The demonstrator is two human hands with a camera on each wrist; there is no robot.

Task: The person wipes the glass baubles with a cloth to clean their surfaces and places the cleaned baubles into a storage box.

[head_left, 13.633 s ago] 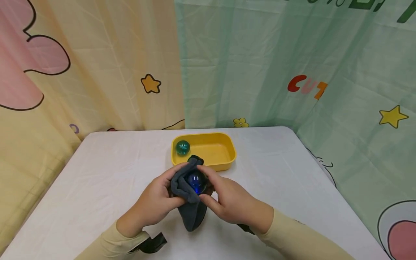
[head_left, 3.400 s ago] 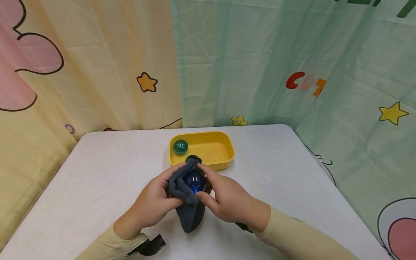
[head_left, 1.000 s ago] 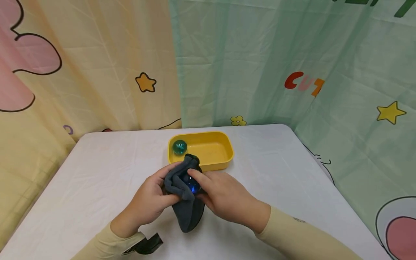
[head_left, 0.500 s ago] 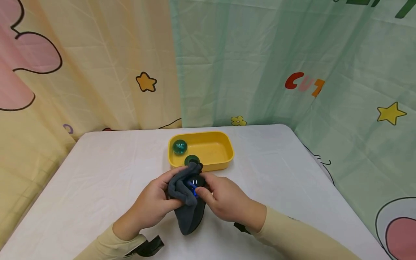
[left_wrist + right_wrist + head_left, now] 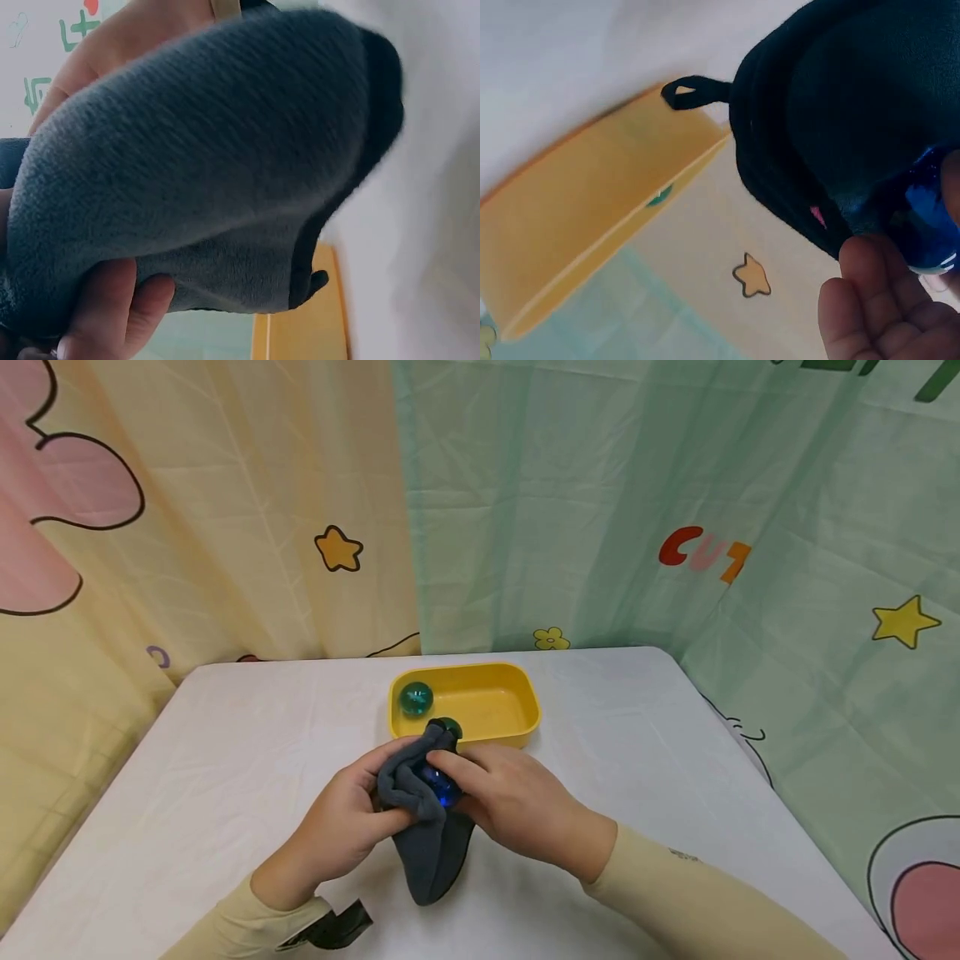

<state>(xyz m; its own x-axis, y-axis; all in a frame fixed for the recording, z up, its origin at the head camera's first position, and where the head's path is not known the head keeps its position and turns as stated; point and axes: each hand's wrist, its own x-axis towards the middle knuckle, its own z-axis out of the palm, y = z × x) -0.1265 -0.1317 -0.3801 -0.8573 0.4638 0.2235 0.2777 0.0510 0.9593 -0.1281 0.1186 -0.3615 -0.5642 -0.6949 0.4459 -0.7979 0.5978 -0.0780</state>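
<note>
In the head view, my left hand (image 5: 337,827) holds a dark grey plush cloth (image 5: 435,856) bunched around the left side of a clear blue ball (image 5: 441,785). My right hand (image 5: 517,802) grips the ball from the right, fingers over its top; part of the ball is hidden by the cloth and fingers. The cloth's lower end hangs down above the table. In the left wrist view the cloth (image 5: 210,135) fills most of the picture, with fingertips pressed into its fold. The right wrist view shows the blue ball (image 5: 922,206) between fingers and cloth, and a hanging loop (image 5: 694,91) on the cloth's edge.
Just beyond the hands stands a yellow tray (image 5: 495,703) on the white table (image 5: 615,718). A teal ball (image 5: 416,698) lies in its left end; another green ball (image 5: 452,727) peeks out behind the cloth. Patterned curtains (image 5: 540,510) close off the back and sides.
Over the last second, my right hand turns on the blue ball one way and back, its fingers over the top again. Cloth and left hand sway slightly right, then left. The tray stays put.
</note>
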